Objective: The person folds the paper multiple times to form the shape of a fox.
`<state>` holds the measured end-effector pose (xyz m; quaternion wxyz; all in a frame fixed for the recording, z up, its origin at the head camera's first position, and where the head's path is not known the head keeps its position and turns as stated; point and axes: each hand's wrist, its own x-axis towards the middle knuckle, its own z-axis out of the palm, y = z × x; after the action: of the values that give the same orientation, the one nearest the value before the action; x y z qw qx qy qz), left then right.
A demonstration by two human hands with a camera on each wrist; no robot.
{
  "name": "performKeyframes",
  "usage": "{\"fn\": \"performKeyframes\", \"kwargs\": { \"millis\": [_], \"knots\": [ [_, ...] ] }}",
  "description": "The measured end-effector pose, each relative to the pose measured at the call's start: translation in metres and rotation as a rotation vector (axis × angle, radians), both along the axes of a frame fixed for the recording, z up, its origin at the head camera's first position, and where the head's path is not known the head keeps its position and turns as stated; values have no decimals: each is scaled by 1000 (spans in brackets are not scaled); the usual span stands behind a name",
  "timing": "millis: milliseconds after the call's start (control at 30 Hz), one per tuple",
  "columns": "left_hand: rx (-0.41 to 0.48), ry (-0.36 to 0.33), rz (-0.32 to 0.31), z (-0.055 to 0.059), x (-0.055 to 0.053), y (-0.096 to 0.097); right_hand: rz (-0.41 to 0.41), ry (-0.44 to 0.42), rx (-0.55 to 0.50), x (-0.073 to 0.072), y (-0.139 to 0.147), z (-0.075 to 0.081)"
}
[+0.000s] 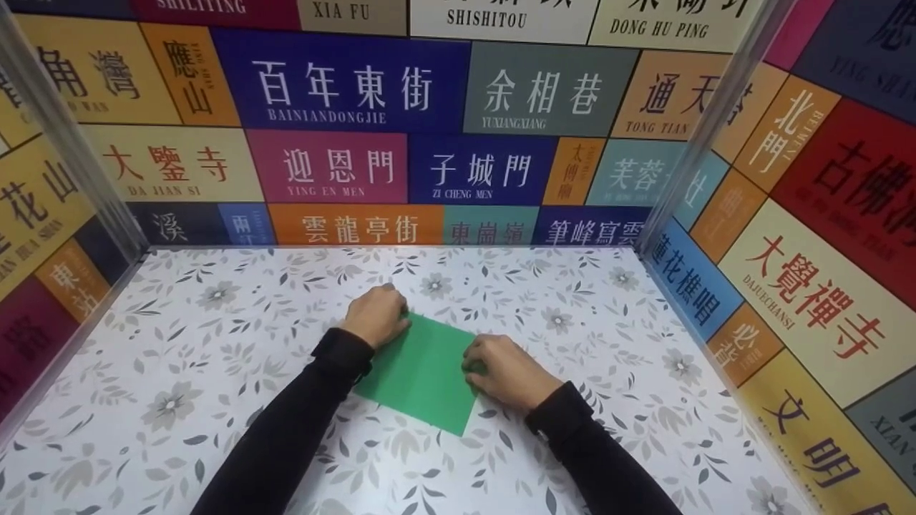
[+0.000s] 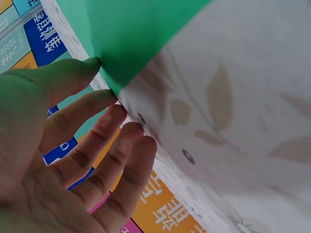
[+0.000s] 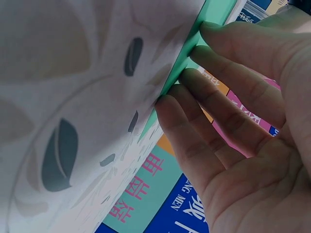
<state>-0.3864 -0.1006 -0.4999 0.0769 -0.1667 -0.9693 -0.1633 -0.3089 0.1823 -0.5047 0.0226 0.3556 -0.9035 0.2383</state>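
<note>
A flat sheet of green paper (image 1: pixel 429 372) lies at an angle on the floral tabletop. My left hand (image 1: pixel 377 315) is at its far left corner. In the left wrist view, that thumb (image 2: pixel 90 65) and index finger touch the paper's edge a little apart, and the other fingertips rest on the table. My right hand (image 1: pixel 512 372) is at the sheet's right edge. The right wrist view shows the right hand's fingers (image 3: pixel 228 111) extended, their tips along the green edge and the thumb on the paper. A faint vertical band of shading crosses the sheet.
The white tabletop (image 1: pixel 236 343) carries a grey leaf and flower print. Panels with coloured Chinese place-name signs (image 1: pixel 343 86) enclose the back and both sides. Clear corner strips (image 1: pixel 705 136) join the panels.
</note>
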Motion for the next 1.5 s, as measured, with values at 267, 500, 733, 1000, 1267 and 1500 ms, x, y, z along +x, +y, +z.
{"fn": "performKeyframes", "kwargs": {
  "millis": [267,500,733,1000,1267,1500],
  "knots": [
    [55,-14,25,1,1,2,-2,2,11,-1,0,2],
    [94,21,32,-2,2,2,-1,15,9,-1,0,1],
    [117,10,28,-2,3,4,-15,10,15,1,0,1],
    [156,4,9,1,6,2,-20,2,12,1,0,1],
    [226,-6,1,4,13,-1,-21,-21,11,2,-1,1],
    [293,7,-12,2,18,-2,2,9,-5,1,-1,0]
  ]
}}
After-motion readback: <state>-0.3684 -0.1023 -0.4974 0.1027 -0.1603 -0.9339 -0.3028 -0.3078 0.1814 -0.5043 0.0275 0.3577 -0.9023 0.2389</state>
